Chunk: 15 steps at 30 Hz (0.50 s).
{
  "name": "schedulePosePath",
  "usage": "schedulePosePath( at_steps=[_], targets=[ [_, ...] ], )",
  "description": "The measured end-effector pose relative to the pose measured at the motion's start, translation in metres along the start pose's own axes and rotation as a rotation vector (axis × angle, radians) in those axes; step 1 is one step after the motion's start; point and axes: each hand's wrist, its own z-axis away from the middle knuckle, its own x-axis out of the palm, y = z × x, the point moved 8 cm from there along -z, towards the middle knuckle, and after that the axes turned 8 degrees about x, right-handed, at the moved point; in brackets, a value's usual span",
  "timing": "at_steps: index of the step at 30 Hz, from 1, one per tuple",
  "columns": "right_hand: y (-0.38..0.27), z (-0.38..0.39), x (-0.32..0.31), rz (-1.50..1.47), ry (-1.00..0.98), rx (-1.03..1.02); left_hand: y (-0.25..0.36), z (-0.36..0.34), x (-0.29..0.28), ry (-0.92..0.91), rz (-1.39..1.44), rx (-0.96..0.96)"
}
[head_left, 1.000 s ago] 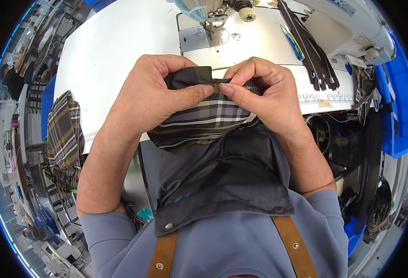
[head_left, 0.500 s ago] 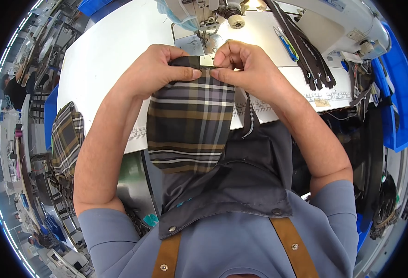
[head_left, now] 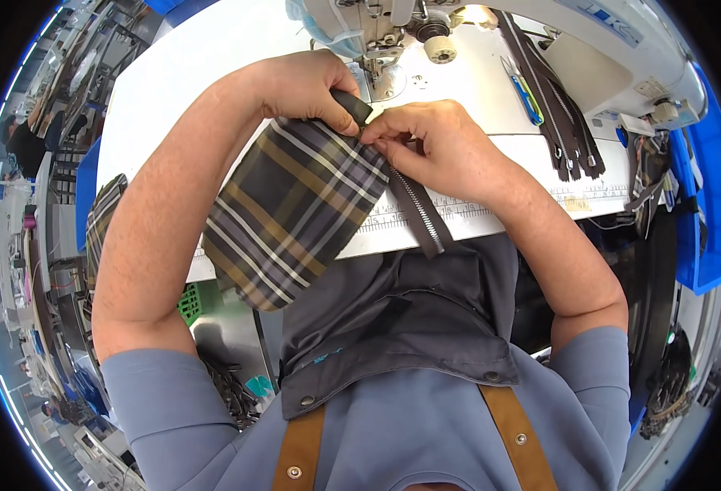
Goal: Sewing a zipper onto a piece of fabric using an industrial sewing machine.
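My left hand [head_left: 307, 90] is closed on the upper edge of a plaid fabric piece [head_left: 287, 213] and a folded dark strip [head_left: 350, 106], just in front of the sewing machine's presser foot [head_left: 374, 72]. My right hand [head_left: 434, 151] pinches the fabric's upper right corner, where a dark zipper [head_left: 417, 209] hangs down along it, over the table edge. My fingertips nearly meet there, hiding the exact join. The fabric hangs slanted, down toward my lap.
The white table [head_left: 156, 98] has a ruler [head_left: 385, 221] along its front. Several loose zippers [head_left: 569, 123] and blue-yellow snips [head_left: 522, 90] lie right of the needle. Plaid pieces [head_left: 103, 229] hang at left, blue bins [head_left: 708, 245] stand at right, and another person [head_left: 25, 147] is far left.
The plaid piece has unfolded and swung down to the left, now tilted, uncovering the hanging zipper. My left hand has moved up toward the needle; both hands still grip the upper edge.
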Motion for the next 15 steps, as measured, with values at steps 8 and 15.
schedulePosePath(
  at_steps=[8,15],
  targets=[
    [-0.027,0.010,0.005,0.403,0.051,-0.499,0.009,-0.004,0.000,-0.054,-0.262,-0.054],
    [-0.029,0.013,0.005,0.458,0.009,-0.470,0.013,0.004,-0.002,0.084,-0.504,-0.050]
  ],
)
